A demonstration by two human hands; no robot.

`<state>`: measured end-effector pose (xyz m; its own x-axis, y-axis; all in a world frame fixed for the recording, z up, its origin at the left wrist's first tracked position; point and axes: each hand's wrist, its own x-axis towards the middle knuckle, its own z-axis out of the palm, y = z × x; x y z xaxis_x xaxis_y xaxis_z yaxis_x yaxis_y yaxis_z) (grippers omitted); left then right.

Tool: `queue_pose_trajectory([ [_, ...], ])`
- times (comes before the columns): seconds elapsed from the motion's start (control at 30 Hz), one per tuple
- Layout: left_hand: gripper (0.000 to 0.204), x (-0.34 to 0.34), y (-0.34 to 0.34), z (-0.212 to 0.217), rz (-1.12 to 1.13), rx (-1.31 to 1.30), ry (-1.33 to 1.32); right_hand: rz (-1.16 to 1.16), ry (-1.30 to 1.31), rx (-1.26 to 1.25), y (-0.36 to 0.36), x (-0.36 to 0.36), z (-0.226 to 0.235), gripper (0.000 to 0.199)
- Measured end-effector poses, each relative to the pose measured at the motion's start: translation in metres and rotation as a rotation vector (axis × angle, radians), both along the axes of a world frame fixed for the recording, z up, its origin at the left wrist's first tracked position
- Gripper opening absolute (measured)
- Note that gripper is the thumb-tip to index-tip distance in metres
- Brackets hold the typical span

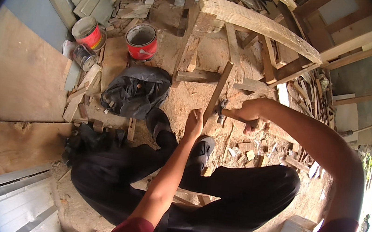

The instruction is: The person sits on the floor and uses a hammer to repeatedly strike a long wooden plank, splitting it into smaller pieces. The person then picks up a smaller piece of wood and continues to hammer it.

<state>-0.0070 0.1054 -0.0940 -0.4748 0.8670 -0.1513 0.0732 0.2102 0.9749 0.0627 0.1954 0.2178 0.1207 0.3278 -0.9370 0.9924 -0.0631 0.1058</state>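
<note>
My left hand (pixel 194 124) is closed at the lower end of a narrow wooden strip (pixel 219 88), which slants up and away toward a wooden frame. In my right hand (pixel 253 113) is a hammer (pixel 221 112), gripped by its wooden handle. The dark metal head is right beside the strip, a little above my left fist; whether they touch I cannot tell. My fingers hide the strip's near end.
A wooden trestle (pixel 259 26) stands ahead. Red buckets (pixel 141 52) and a black plastic bag (pixel 138 86) are at the left. Wood offcuts (pixel 249 152) lie by my right knee, with a stack of wood strips (pixel 308 94) beyond. A metal box (pixel 297 230) sits at the lower right.
</note>
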Motion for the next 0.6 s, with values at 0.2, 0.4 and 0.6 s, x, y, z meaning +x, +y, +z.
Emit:
queue_pose_trajectory([
  [0.2, 0.062, 0.014, 0.005, -0.007, -0.164, -0.315, -0.09, -0.044, 0.043, -0.065, 0.012, 0.042, -0.031, 0.046],
  [0.4, 0.058, 0.03, 0.003, -0.005, -0.02, -0.294, -0.087, -0.034, 0.129, -0.018, 0.01, 0.077, -0.037, 0.048],
  [0.6, 0.056, 0.038, 0.006, -0.005, 0.02, -0.291, -0.106, -0.131, 0.105, -0.058, 0.005, 0.075, -0.03, 0.051],
])
